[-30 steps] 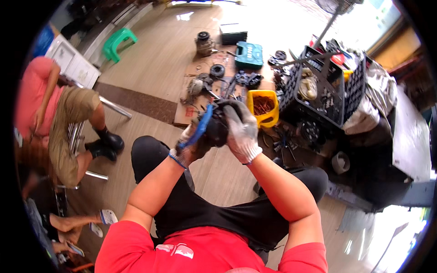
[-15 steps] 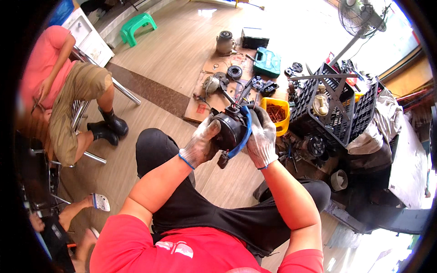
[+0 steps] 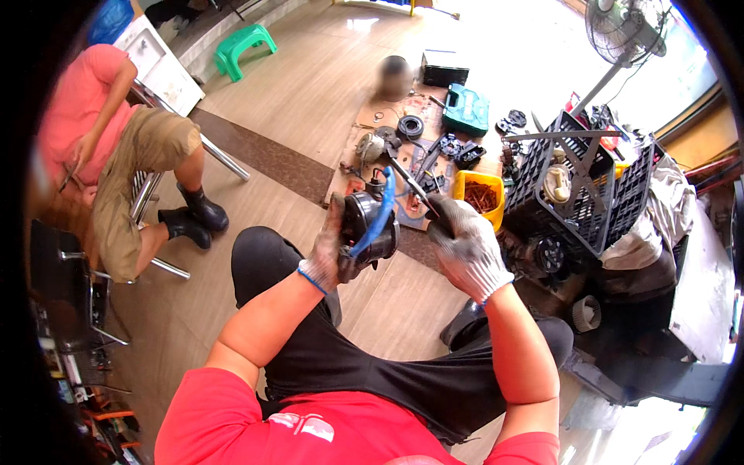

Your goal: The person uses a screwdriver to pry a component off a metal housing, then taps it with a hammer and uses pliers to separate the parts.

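Note:
My left hand (image 3: 329, 244), in a dirty white knit glove, grips a round black motor housing (image 3: 370, 226) by its left side, above my lap. A thick blue cable (image 3: 380, 217) curves across the front of the housing. To the right, apart from the housing, my gloved right hand (image 3: 465, 244) is closed around a screwdriver (image 3: 411, 182); its handle is mostly hidden in the fist. The thin shaft points up and left, toward the parts on the floor. Beyond both hands lie a metal motor part (image 3: 370, 147) and a black ring (image 3: 410, 126) on cardboard.
A yellow tub (image 3: 480, 198) of copper-coloured scrap stands right of the cardboard (image 3: 349, 174), beside black plastic crates (image 3: 558, 190). A teal tool case (image 3: 466, 108) lies farther back. A standing fan (image 3: 624, 35) is at far right. One seated person (image 3: 93, 124) and a green stool (image 3: 244, 50) are left.
My right hand has left the housing and moved right with the screwdriver. My left hand keeps the housing, now shifted slightly left and turned. The blue cable has tilted.

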Tool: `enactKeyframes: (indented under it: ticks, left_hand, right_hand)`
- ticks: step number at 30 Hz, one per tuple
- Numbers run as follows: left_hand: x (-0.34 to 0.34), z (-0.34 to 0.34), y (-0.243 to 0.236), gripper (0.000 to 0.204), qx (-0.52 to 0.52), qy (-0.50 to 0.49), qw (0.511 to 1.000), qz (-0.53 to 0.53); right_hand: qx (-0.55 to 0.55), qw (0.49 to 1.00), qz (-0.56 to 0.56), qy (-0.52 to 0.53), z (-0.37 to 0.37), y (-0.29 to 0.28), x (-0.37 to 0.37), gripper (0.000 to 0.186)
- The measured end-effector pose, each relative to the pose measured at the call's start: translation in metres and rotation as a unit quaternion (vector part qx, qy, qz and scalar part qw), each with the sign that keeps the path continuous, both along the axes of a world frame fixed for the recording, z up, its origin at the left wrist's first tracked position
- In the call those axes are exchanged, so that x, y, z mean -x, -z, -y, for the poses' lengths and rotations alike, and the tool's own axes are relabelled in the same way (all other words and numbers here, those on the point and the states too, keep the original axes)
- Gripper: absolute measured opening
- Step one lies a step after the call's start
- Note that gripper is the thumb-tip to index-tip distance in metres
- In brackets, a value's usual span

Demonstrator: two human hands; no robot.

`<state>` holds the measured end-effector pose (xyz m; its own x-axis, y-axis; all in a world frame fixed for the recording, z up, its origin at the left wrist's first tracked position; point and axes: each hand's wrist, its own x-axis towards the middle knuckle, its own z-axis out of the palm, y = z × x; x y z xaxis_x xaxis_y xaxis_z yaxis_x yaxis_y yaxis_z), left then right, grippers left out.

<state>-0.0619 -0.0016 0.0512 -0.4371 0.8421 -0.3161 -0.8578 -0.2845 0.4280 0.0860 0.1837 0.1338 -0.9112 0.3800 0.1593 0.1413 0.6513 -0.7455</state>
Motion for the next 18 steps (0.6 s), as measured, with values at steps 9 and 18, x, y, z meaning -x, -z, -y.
enactKeyframes:
  ticks: [9, 18]
  left_hand:
    - [0.009, 0.018, 0.008, 0.090, 0.021, -0.007, 0.998, -0.056]
    - [0.011, 0.021, 0.022, 0.087, 0.001, -0.031, 0.994, -0.102]
  right_hand:
    - [-0.084, 0.986, 0.015, -0.141, -0.002, -0.022, -0.011, 0.040]
    - [-0.093, 0.985, 0.049, -0.136, 0.002, -0.025, -0.013, 0.037]
